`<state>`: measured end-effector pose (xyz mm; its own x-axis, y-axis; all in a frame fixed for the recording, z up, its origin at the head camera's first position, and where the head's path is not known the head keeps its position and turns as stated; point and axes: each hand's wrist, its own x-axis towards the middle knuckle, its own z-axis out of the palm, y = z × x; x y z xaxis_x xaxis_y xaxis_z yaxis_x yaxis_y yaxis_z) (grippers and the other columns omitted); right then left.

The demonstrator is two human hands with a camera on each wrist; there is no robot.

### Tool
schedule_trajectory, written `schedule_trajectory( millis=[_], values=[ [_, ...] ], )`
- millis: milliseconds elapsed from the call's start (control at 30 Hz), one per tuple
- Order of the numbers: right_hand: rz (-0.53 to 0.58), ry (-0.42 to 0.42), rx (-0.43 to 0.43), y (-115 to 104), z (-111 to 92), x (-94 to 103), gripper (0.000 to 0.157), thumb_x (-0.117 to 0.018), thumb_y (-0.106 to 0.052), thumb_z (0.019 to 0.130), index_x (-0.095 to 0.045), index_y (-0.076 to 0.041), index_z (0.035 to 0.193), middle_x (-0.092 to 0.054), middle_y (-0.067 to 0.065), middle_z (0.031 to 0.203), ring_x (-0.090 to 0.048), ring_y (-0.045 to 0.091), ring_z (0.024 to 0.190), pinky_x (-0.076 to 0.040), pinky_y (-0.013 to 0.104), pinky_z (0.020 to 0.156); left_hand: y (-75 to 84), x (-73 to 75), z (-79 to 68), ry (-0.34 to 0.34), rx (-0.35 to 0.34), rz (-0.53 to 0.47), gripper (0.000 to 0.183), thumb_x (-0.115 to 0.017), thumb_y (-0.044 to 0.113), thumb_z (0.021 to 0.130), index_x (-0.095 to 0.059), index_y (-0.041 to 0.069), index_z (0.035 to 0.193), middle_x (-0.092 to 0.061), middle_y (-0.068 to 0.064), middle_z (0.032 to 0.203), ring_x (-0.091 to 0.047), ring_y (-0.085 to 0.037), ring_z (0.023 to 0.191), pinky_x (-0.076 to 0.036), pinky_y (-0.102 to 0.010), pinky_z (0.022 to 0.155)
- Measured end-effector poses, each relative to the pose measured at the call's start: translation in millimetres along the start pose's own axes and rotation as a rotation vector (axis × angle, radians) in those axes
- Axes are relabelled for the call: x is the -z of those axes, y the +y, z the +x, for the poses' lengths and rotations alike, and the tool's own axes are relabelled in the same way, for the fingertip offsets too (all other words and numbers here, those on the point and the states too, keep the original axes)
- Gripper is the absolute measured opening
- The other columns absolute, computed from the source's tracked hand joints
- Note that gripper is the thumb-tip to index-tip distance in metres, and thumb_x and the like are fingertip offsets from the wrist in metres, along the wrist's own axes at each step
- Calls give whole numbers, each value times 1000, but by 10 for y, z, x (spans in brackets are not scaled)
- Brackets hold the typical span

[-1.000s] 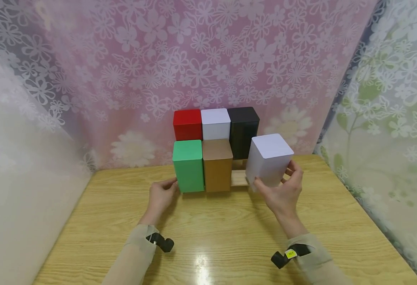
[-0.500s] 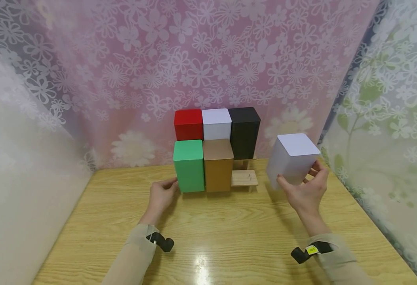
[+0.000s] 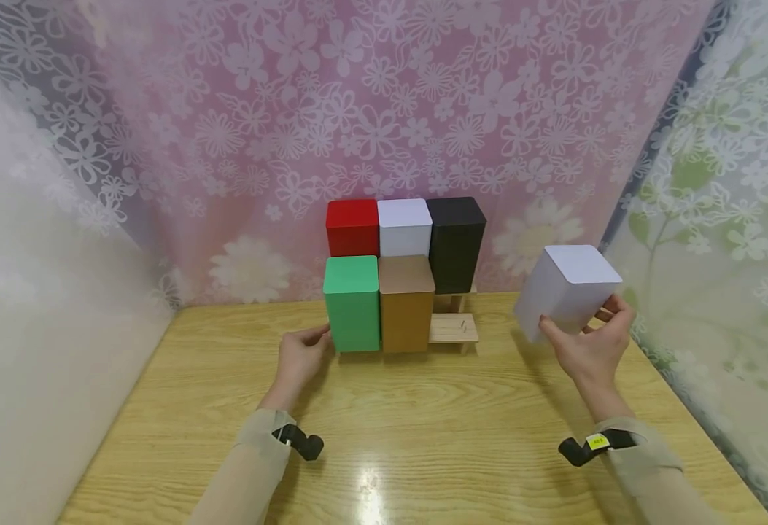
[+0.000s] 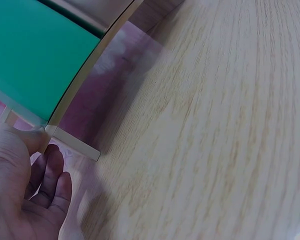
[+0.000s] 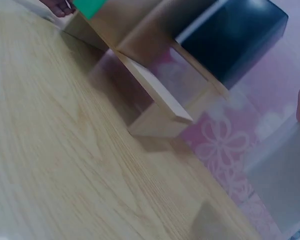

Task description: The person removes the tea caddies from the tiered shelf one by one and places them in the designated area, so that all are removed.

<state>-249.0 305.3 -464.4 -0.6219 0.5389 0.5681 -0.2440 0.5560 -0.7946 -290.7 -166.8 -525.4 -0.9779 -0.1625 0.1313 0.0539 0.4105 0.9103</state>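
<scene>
A white box (image 3: pixel 570 288) with rounded corners hangs tilted above the table at the right; my right hand (image 3: pixel 594 354) grips its lower part between thumb and fingers. My left hand (image 3: pixel 300 361) pinches the left end of a two-step wooden rack (image 3: pixel 452 328), thumb above and fingers below in the left wrist view. On the rack's lower step stand a green box (image 3: pixel 354 313) and a brown box (image 3: pixel 407 313). Behind them, on the upper step, are a red box (image 3: pixel 352 230), another white box (image 3: pixel 405 230) and a black box (image 3: pixel 456 248).
The rack stands on a wood-grain table (image 3: pixel 410 437). At the lower step's right end, bare slats show. A pink flowered curtain (image 3: pixel 370 109) hangs close behind the rack, with pale sheeting (image 3: pixel 712 292) along the right side.
My right hand has carried the white box off to the right, away from the rack, uncovering the lower step's right end. My left hand has kept its hold on the rack.
</scene>
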Motion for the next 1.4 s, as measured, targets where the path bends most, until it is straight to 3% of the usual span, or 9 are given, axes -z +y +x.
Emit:
schedule_trajectory(
  millis=[200,500,767,1100,1400],
  values=[
    [-14,-11,-4,117,154,-51,95,-96,-17,70,-44,-11,150,-49,-3,124,-47,12,104,-44,21,73,34,20,-9,-2,-1,7,22,-74,16,101,-82,10,121,-79,-11,110,-69,-31,117,-56,-48,95],
    [-5,-39,16,290,332,-139,95,-96,-17,72,-43,-11,150,-45,-7,125,-47,15,105,-44,19,73,33,26,-23,-5,8,11,22,-74,17,101,-82,10,120,-79,-11,111,-69,-31,118,-56,-48,96],
    [-2,-60,11,501,477,-204,93,-95,-15,72,-41,-9,148,-43,-8,122,-45,11,103,-42,22,75,19,19,-10,-2,12,9,22,-74,15,101,-82,9,120,-78,-12,113,-68,-31,121,-54,-47,100],
    [16,-107,-57,824,551,-213,93,-95,-12,73,-38,-11,146,-41,-7,125,-42,13,108,-44,25,79,33,-8,-24,-20,11,-10,22,-74,16,101,-81,9,121,-78,-11,115,-67,-32,122,-54,-49,101],
    [-7,-122,-42,936,580,-250,95,-96,-13,73,-37,-5,147,-40,-6,124,-41,14,106,-41,22,76,6,13,-1,-9,16,-13,22,-75,17,101,-82,11,120,-78,-9,115,-68,-29,120,-54,-48,101]
  ],
)
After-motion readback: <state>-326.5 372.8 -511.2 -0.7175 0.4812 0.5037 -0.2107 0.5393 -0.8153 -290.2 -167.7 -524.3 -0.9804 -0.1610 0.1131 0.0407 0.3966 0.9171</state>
